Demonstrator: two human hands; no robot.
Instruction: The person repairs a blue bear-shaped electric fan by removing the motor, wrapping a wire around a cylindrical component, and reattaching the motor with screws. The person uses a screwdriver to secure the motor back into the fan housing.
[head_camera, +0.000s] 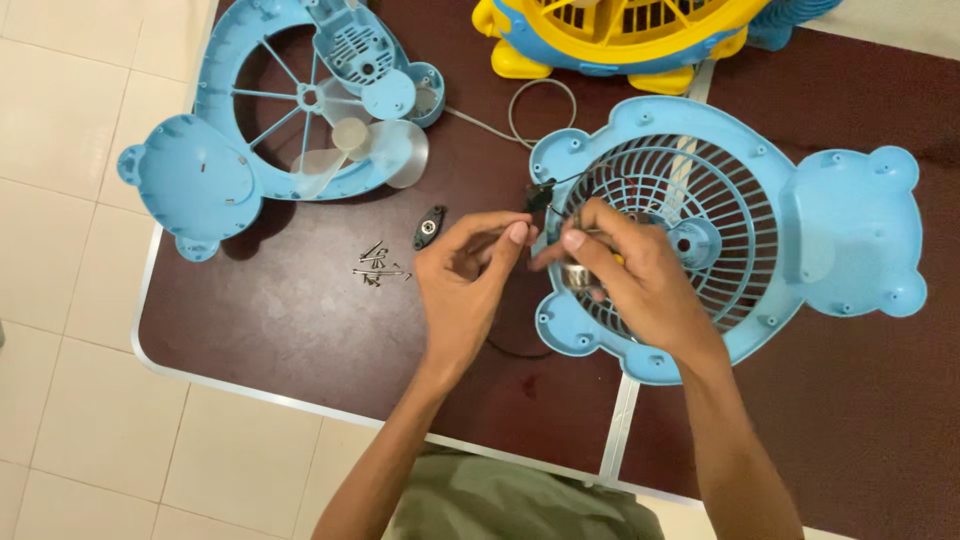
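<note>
Over a dark brown tabletop (300, 330), the left hand (465, 275) pinches a thin black wire (560, 185) while the right hand (625, 270) grips a small metal motor (578, 277) against the blue bear-shaped plastic fan grille (740, 230).

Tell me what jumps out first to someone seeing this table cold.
The bear-shaped blue fan grille lying flat at centre right, with the left hand and right hand pinching small parts at its left edge. Upper left lies the other blue fan shell with clear fan blades. A small pile of screws sits on the dark table between them.
</note>
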